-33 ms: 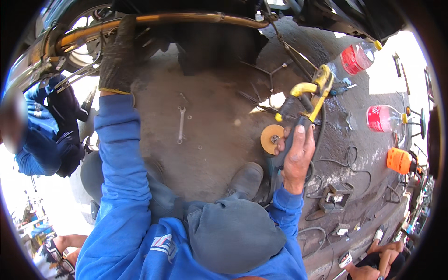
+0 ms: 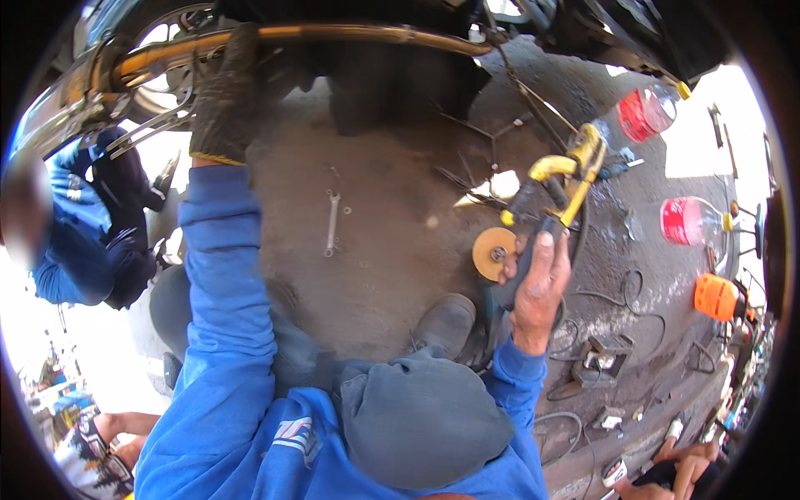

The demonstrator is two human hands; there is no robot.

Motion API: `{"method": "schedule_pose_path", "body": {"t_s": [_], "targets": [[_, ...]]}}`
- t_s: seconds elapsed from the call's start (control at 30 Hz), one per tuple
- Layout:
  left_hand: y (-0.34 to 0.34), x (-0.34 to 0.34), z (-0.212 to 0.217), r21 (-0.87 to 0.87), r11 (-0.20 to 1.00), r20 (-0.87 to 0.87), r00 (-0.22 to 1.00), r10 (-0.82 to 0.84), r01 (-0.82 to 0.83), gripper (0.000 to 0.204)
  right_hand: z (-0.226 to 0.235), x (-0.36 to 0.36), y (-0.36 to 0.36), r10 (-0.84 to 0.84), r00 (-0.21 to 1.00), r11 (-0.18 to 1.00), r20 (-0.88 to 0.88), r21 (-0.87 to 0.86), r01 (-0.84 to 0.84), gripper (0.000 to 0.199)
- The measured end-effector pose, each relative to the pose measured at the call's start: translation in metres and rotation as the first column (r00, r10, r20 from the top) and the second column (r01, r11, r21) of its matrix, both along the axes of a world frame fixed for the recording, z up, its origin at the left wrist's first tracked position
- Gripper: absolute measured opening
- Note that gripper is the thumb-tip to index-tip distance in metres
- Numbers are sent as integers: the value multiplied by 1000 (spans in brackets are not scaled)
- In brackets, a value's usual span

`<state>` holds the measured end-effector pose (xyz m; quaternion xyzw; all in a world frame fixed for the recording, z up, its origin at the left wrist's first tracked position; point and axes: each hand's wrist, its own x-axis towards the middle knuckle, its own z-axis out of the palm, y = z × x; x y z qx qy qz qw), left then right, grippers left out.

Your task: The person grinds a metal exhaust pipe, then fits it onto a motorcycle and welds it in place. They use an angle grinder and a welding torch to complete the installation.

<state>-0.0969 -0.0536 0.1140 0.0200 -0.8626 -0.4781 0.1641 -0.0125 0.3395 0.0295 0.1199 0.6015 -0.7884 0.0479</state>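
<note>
My left hand (image 2: 223, 93), in a dark work glove, grips a rusty orange curved pipe (image 2: 350, 33) that runs across the top under a vehicle. My right hand (image 2: 540, 285), bare, is closed around the black body of an angle grinder (image 2: 550, 200) with a yellow side handle. The grinder's orange-brown disc (image 2: 493, 252) sits just left of my fingers, above the concrete ground. My blue sleeves reach up to both hands.
A steel spanner (image 2: 332, 222) lies on the ground between my arms. Two red-filled plastic bottles (image 2: 647, 112) (image 2: 690, 222), an orange tool (image 2: 717, 297) and loose cables lie to the right. A person in blue (image 2: 79, 242) crouches at left. My boot (image 2: 447, 325) is below the grinder.
</note>
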Motion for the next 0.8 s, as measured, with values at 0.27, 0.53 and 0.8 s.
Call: {"method": "schedule_pose_path", "body": {"t_s": [0.27, 0.53, 0.8], "targets": [[1, 5, 0, -633, 770, -66, 997, 46, -77, 42, 23, 20, 3, 19, 1000, 999, 14, -42, -18, 44], [13, 0, -4, 418, 905, -53, 992, 116, -84, 43, 12, 5, 0, 19, 1000, 999, 13, 38, -19, 42], [28, 0, 7, 459, 848, 104, 964, 244, -264, 40, 22, 12, 3, 63, 998, 998, 24, -4, -63, 42]]}}
